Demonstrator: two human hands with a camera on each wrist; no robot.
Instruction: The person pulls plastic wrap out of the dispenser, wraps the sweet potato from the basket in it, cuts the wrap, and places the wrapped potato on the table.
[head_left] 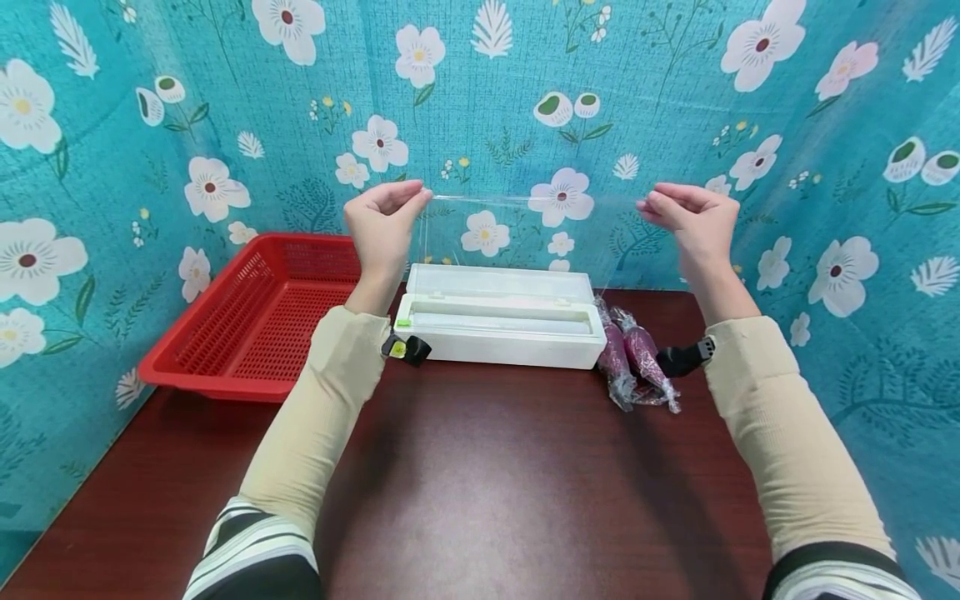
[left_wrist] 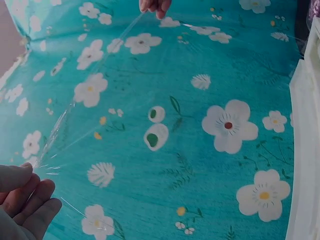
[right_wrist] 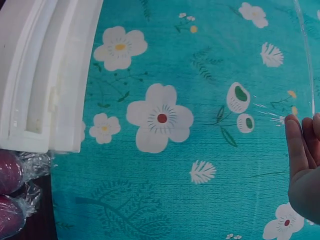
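Observation:
A sheet of clear plastic wrap (head_left: 487, 199) is pulled taut between my two raised hands, its top edge running nearly level. My left hand (head_left: 384, 229) pinches one corner between thumb and fingers; in the left wrist view, creases fan out from that pinch. At the opposite corner, my right hand (head_left: 703, 223) grips the film with thumb and fingertips. Below and behind the sheet, a white wrap dispenser (head_left: 502, 346) sits on the table with its lid (head_left: 502, 283) tipped back. A pale roll (head_left: 502, 323) shows in its slot, and the film hangs down toward it.
Two purple, elongated items (head_left: 641, 350) wrapped in clear film lie against the dispenser's right end. A red slotted plastic basket (head_left: 217, 385) stands at the left, partly behind my left arm. Flowered blue cloth (head_left: 480, 108) hangs around the dark brown table (head_left: 480, 483).

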